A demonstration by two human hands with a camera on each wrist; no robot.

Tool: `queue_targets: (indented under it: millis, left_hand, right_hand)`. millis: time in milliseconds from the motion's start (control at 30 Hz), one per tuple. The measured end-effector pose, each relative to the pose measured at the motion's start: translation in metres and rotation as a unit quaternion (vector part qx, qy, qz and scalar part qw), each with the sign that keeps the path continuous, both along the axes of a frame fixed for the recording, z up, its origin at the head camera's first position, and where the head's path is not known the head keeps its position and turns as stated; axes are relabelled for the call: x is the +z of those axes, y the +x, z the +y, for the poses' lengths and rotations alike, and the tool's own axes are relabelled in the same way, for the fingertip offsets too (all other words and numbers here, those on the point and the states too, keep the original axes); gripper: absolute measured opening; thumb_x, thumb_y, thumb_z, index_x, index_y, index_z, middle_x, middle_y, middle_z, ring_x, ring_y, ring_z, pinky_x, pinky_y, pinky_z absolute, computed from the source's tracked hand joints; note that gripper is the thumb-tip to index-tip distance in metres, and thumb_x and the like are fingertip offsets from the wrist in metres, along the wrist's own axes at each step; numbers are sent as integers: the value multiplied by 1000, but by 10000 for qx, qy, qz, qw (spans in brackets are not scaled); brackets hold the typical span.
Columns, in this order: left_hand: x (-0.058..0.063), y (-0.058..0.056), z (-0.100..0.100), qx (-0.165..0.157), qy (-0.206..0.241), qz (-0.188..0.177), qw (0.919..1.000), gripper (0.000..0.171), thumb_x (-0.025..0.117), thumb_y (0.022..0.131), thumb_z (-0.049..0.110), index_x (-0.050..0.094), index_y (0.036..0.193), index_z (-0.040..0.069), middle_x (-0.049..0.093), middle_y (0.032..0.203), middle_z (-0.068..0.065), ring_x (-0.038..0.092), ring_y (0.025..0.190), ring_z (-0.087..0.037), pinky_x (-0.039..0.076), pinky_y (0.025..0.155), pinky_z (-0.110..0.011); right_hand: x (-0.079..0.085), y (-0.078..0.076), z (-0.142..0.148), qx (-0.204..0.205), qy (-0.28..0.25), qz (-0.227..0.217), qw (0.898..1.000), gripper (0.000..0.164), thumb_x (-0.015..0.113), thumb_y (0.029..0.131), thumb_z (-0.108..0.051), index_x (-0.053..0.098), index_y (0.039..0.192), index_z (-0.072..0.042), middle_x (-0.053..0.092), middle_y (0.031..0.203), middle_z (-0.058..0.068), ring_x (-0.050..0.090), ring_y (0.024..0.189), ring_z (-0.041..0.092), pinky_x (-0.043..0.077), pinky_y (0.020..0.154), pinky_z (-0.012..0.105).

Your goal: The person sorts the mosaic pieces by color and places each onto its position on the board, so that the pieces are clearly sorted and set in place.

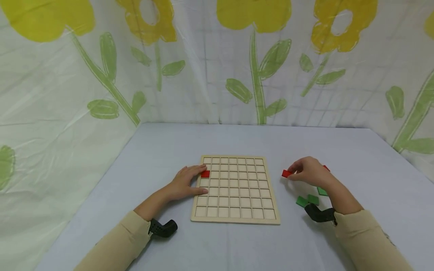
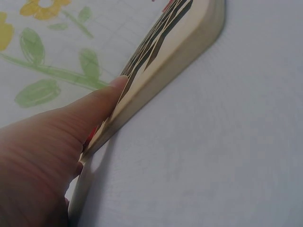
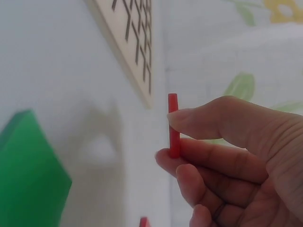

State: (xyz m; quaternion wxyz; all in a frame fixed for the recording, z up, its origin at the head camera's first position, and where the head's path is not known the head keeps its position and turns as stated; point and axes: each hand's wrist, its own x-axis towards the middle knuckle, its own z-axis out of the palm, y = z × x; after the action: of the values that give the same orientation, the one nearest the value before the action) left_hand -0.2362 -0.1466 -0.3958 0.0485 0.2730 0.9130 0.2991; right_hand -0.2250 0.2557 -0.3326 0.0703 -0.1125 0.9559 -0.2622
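Between the thumb and fingertips of my right hand [image 1: 310, 171] is a small flat red tile [image 1: 286, 173], pinched above the table to the right of the board. Seen edge-on in the right wrist view, the same red tile [image 3: 173, 125] stands upright in the grip. My left hand [image 1: 186, 182] rests on the left edge of a wooden grid board [image 1: 237, 221], thumb and fingers spread apart. One red tile [image 1: 205, 174] lies in the board's leftmost column, between those fingers and the thumb. In the left wrist view the thumb [image 2: 111, 92] lies over the board's rim [image 2: 184, 56].
Several green tiles [image 1: 313, 199] lie on the white table [image 1: 237, 248] under and beside the right forearm. Another red tile [image 1: 326, 168] shows partly behind the right hand. A flower-printed curtain [image 1: 203, 75] hangs behind the table's far edge.
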Motion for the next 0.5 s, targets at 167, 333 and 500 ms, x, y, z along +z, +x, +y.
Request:
queue_targets:
  millis: [167,333,500]
  left_hand:
    - [1,1,0,2,-11,18,10000,79,70,81,42,36,143,8,34,150,-10,25,141,-30,8,116,-54]
    - [1,1,0,8,20,16,10000,78,70,81,41,36,143,7,35,150,-10,25,141,-31,8,116,-54]
    - [0,0,0,-37,38,41,10000,78,70,81,41,36,143,7,34,150,-10,25,140,-31,8,116,-54]
  right_hand:
    - [2,-5,-12,98,-31,-2,9999,25,72,79,-16,70,97,2,68,86,8,55,76,17,47,61,25]
    - [2,-13,-23,207,-111,72,9997,25,72,79,-16,70,97,1,68,86,8,55,75,17,46,61,26]
    - [1,-18,-36,373,-175,68,9991,23,71,79,-15,70,96,2,68,85,9,54,73,16,46,60,25]
